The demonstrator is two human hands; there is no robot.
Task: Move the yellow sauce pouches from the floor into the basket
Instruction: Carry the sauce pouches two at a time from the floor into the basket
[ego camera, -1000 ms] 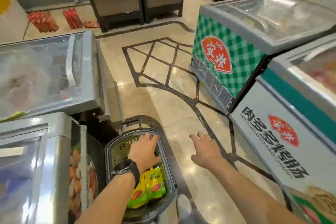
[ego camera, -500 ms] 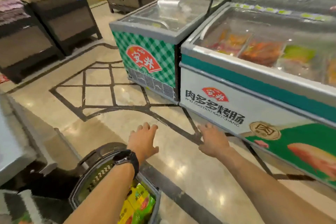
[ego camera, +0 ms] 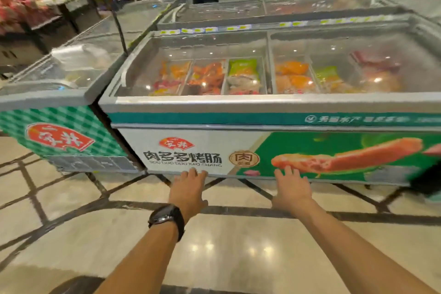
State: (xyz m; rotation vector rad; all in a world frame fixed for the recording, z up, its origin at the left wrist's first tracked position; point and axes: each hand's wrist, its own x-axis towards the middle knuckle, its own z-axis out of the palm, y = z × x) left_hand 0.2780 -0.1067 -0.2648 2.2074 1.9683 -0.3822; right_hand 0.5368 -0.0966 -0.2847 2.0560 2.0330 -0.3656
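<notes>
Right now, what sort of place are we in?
Most likely a supermarket's frozen-food section: a glass-topped chest freezer holding bagged food, a sausage advert on its front, and stocked shelves at the far left.

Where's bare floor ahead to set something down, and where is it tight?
Bare tiled floor runs under both forearms, from the white freezer back toward the camera, and leftward past the left hand below the green checked freezer. Tight: the dark gap between the two freezers, and the freezer tops, closed glass lids over packed goods.
</notes>
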